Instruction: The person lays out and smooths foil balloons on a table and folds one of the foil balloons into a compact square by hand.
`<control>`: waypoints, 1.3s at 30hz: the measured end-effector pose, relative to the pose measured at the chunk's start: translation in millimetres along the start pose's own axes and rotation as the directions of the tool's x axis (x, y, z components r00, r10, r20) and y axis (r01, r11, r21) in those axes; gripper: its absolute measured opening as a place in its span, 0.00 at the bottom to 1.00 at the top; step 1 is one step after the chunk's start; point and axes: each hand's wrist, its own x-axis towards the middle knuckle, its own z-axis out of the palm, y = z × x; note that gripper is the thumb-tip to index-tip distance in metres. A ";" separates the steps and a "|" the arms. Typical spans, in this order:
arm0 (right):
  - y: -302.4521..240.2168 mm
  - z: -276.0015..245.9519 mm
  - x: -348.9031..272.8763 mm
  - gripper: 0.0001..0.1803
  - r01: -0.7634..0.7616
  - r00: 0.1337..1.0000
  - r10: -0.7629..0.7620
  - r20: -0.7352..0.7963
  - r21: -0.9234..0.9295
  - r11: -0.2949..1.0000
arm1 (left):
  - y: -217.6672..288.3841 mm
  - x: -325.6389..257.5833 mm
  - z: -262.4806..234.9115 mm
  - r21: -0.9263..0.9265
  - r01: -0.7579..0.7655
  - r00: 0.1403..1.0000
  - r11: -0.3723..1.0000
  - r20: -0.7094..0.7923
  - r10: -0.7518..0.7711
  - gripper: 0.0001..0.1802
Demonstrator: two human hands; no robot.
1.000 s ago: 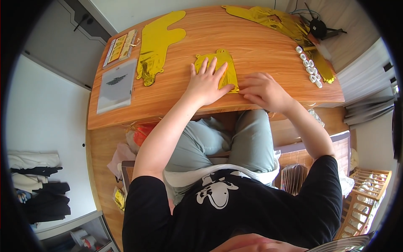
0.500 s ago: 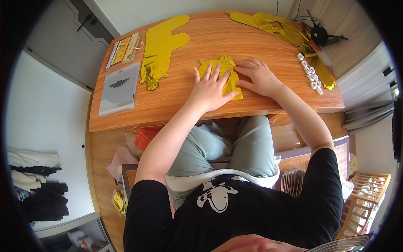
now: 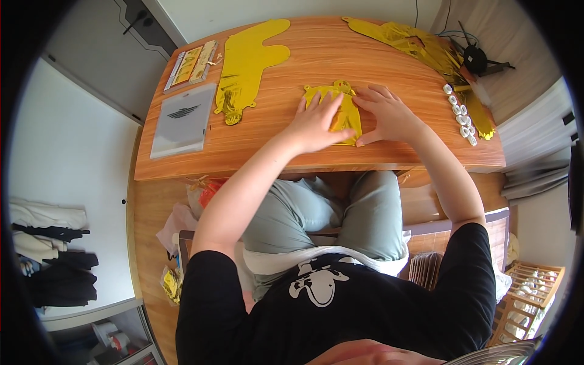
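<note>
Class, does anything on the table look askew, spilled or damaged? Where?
Nothing looks spilled. The far right gold foil looks oddest: it is crumpled along much of its length, while the far left gold foil lies mostly smooth.

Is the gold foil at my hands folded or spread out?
Folded, it seems: the gold foil makes a compact piece with a straight right edge, though the left hand covers part.

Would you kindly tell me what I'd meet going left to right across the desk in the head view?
Translucent sleeve, large gold foil piece, smaller gold foil piece, right hand, small white pieces.
</note>
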 end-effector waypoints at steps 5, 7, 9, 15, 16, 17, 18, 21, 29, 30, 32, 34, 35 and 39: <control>2.8 3.4 1.2 0.61 0.015 1.000 -0.015 -0.009 -0.031 0.999 | -38.1 -9.7 -27.5 -0.199 -0.068 0.981 0.978 0.165 0.101 0.45; 1.0 3.7 1.0 0.62 0.008 1.000 -0.008 -0.011 -0.036 0.999 | -53.1 -11.4 -32.4 -0.040 -0.207 0.960 0.977 0.182 0.211 0.45; 2.3 4.4 1.0 0.62 0.017 1.000 -0.018 -0.012 -0.077 0.997 | -56.5 -12.8 -40.1 0.082 -0.327 0.925 0.941 0.232 0.301 0.47; 2.5 3.2 1.8 0.62 0.024 1.000 -0.023 0.015 -0.099 0.995 | -58.0 -7.0 -57.0 0.146 -0.352 0.890 0.925 0.358 0.282 0.58; 2.5 2.4 1.8 0.62 0.024 1.000 -0.022 0.017 -0.098 0.995 | -57.7 -6.8 -56.9 0.164 -0.359 0.889 0.919 0.359 0.283 0.60; 1.8 1.8 1.9 0.63 0.023 1.000 -0.020 0.020 -0.110 0.994 | -57.5 -7.1 -56.9 0.163 -0.358 0.889 0.919 0.361 0.282 0.60; 1.4 1.9 1.9 0.63 0.022 1.000 -0.019 0.024 -0.122 0.992 | -57.3 -7.2 -57.0 0.197 -0.360 0.890 0.912 0.366 0.272 0.63; 3.7 4.1 1.2 0.63 0.028 1.000 -0.027 0.012 -0.131 0.991 | -54.5 -7.4 -59.4 0.174 -0.324 0.904 0.930 0.346 0.251 0.70; 3.5 1.8 4.9 0.63 0.028 0.998 -0.020 0.054 -0.154 0.988 | -54.0 -5.3 -64.7 0.103 -0.282 0.899 0.954 0.375 0.225 0.78; 3.9 1.3 4.3 0.62 0.021 0.997 -0.011 0.071 -0.149 0.989 | -50.7 -5.1 -65.5 0.222 -0.265 0.904 0.938 0.396 0.162 0.79; 3.1 -0.7 2.8 0.61 0.021 0.998 -0.012 0.067 -0.143 0.989 | -49.4 -5.6 -67.1 0.341 -0.248 0.908 0.907 0.409 0.094 0.81; 0.0 -2.2 3.0 0.61 0.023 0.998 -0.015 0.062 -0.137 0.990 | -53.5 -6.7 -68.7 0.315 -0.250 0.901 0.916 0.421 0.101 0.82; 0.8 -2.9 2.5 0.62 0.031 0.998 -0.023 0.059 -0.138 0.990 | -51.9 -7.0 -69.9 0.317 -0.252 0.902 0.915 0.420 0.103 0.82; -0.1 -2.6 5.5 0.63 0.071 0.997 -0.067 0.036 -0.127 0.989 | -67.7 -21.8 -67.2 0.305 -0.169 0.968 0.937 0.229 0.100 0.79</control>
